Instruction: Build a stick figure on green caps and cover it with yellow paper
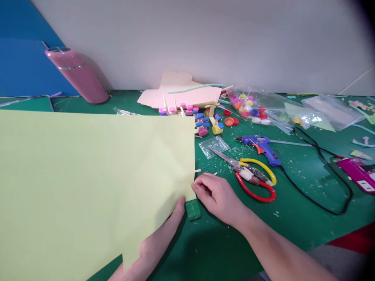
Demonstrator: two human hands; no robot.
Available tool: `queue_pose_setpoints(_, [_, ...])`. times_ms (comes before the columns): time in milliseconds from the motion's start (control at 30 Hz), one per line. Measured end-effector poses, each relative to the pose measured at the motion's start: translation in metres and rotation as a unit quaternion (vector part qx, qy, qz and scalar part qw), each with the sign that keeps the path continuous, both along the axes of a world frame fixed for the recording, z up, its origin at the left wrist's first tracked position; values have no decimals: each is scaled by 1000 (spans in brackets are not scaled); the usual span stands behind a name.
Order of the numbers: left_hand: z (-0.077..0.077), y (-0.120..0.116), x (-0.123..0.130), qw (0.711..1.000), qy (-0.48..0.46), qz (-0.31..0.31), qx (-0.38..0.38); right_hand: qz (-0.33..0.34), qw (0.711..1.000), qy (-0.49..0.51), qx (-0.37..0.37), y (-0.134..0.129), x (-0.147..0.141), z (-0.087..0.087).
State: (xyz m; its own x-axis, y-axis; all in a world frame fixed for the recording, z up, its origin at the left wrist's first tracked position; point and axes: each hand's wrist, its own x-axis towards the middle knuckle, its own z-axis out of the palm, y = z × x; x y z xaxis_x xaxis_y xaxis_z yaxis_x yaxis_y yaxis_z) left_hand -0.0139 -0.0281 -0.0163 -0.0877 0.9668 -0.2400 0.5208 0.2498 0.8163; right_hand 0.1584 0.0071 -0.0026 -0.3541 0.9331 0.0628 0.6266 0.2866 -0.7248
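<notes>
A large pale yellow-green sheet of paper (pixel 96 168) fills the left side, its lower edge cut unevenly. My left hand (pixel 178 208) reaches under that lower edge near the right corner. Only its thumb and wrist show; the fingers are hidden behind the sheet, which it appears to grip. At the sheet's right edge, my right hand (pixel 215 195) is closed, thumb and forefinger pinching the paper near the corner. Just below the corner, between both hands, lies a small dark green block-like piece (pixel 193 210). Scissors (pixel 252 173) with red and yellow handles rest beyond my right hand.
A blue glue gun (pixel 260 146) with a black cord lies at right, near a magenta device (pixel 357 173). Behind are small stick-and-cap pieces (pixel 202 123), a bag of colored caps (pixel 252 105) and pink paper (pixel 178 93). A pink bottle (pixel 79 76) stands at back left.
</notes>
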Motion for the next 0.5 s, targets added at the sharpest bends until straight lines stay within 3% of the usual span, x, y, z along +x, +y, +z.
queue_pose_setpoints(200, [7, 2, 6, 994, 105, -2, 20, -3, 1000, 9, 7, -1, 0, 0])
queue_pose_setpoints(333, [-2, -2, 2, 982, 174, -26, 62, -8, 1000, 12, 4, -2, -1, 1])
queue_pose_setpoints(500, [-10, -5, -4, 976, 198, -32, 80, -8, 1000, 15, 3, 0, -1, 1])
